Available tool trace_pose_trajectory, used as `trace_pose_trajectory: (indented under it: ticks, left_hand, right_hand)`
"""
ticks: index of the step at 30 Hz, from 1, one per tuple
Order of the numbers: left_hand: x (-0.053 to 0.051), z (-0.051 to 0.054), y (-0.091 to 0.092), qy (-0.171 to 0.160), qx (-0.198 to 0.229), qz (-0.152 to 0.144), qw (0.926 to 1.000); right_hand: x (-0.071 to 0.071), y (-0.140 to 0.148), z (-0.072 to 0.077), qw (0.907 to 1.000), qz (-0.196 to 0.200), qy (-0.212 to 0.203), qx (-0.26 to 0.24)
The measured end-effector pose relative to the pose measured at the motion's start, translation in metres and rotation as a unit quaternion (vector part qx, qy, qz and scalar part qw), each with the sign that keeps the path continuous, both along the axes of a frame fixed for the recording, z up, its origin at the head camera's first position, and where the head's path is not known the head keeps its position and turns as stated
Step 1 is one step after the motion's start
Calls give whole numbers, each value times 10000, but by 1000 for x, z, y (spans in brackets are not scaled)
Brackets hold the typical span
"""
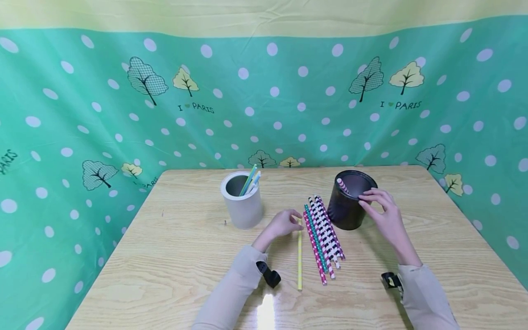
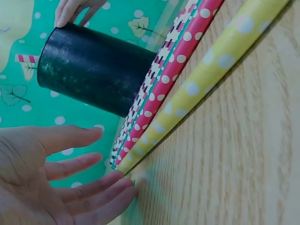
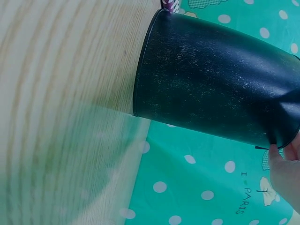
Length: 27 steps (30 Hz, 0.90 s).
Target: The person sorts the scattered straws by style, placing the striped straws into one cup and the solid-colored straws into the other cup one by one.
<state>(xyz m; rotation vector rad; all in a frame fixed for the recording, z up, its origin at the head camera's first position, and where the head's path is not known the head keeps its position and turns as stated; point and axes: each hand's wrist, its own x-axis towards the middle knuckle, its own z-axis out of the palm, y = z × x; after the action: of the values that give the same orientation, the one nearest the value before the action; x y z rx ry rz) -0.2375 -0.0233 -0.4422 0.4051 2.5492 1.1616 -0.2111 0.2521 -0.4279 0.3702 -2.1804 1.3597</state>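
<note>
A yellow paper straw with pale dots [image 1: 299, 256] lies on the table. My left hand [image 1: 284, 223] is at its far end, fingers spread and loosely bent in the left wrist view; whether a fingertip touches the straw is hard to tell. Just right of it lies a row of patterned paper straws [image 1: 319, 233], pink, teal, and black-and-white. With my right hand [image 1: 383, 211] I pinch the near right rim of a black cylindrical cup [image 1: 346, 211], thumb on its outer wall [image 3: 220, 79]. One striped straw [image 1: 342, 185] leans inside that cup.
A white cylindrical cup [image 1: 243, 211] stands at the back left, with several blue, green and yellow straws [image 1: 250, 181] in it. Behind the wooden table [image 1: 173, 256] hangs a green dotted curtain [image 1: 222, 110].
</note>
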Motion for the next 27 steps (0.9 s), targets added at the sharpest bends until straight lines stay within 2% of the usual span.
trace_pose_trajectory:
  ticks: [2, 6, 16, 22, 27]
  left_hand:
    - [0, -1, 0, -29, -21, -1, 10000]
    - [-1, -2, 1, -59, -81, 2, 9999]
    - [-1, -7, 4, -167, -43, 22, 9998]
    - [-1, -9, 8, -80, -183, 37, 9998]
    - [-1, -10, 10, 41, -352, -2, 9994]
  right_hand:
    - [0, 0, 0, 10000, -3, 13, 45]
    - [7, -7, 12, 9988, -268, -168, 376]
    - [8, -7, 13, 9983, -309, -246, 433]
    - [8, -8, 13, 9982, -334, -256, 434]
    - [22, -20, 32, 9981, -346, -252, 451]
